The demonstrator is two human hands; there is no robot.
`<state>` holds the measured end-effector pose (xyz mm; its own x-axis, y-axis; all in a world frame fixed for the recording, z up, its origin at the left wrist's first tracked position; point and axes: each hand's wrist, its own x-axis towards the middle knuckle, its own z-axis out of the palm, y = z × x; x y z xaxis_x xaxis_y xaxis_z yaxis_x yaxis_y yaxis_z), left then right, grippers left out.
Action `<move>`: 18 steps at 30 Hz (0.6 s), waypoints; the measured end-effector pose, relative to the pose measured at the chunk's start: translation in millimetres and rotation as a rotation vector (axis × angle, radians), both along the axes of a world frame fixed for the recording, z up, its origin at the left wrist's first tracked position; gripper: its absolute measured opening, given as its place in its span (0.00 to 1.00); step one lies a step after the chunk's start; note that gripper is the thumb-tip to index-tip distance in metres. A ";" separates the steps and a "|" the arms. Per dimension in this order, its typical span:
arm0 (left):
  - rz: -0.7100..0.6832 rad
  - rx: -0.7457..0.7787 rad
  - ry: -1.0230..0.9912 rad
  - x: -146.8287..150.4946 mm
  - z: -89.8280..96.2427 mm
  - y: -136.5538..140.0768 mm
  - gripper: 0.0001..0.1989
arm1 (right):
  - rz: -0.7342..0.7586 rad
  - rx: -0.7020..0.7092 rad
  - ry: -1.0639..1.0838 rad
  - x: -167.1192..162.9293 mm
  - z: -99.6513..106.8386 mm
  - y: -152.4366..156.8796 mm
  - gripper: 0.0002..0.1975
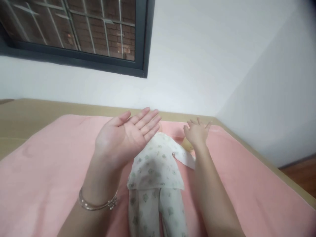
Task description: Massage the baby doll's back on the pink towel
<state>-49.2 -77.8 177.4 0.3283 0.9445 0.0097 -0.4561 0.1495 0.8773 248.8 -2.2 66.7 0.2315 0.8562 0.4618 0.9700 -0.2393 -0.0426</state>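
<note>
A white long-sleeved top with small green prints lies on a pink cloth, and matching trousers extend below it toward me. Over the top's left side I hold my left hand, palm up, fingers stretched out and nothing in it. A bracelet circles that wrist. Beyond the top's right sleeve is my right hand, fingers spread. Beside its thumb a yellowish object shows partly; its kind is unclear. My left hand hides the top's left sleeve area and most of the collar end.
The pink cloth covers a wooden surface with a raised edge on the right. A white wall rises behind it. At the upper left is a dark-framed window with bars outside.
</note>
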 end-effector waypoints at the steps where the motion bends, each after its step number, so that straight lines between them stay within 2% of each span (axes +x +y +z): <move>1: -0.018 -0.031 -0.043 -0.2 1.5 -2.9 0.26 | -0.010 -0.003 -0.004 -0.5 -0.3 -0.6 0.24; 6: -0.127 -0.257 -0.383 0.9 9.3 -16.4 0.29 | -0.051 -0.042 -0.024 -3.4 0.0 -5.3 0.26; 9: -0.155 -0.345 -0.508 1.3 11.2 -19.6 0.31 | -0.051 -0.058 -0.002 -3.6 2.4 -7.9 0.26; 14: -0.150 -0.384 -0.543 3.1 9.1 -18.9 0.31 | -0.032 -0.062 0.079 -1.9 6.2 -10.2 0.28; 18: -0.142 -0.389 -0.520 6.2 8.5 -20.6 0.31 | -0.016 -0.003 0.167 -2.3 6.4 -10.4 0.28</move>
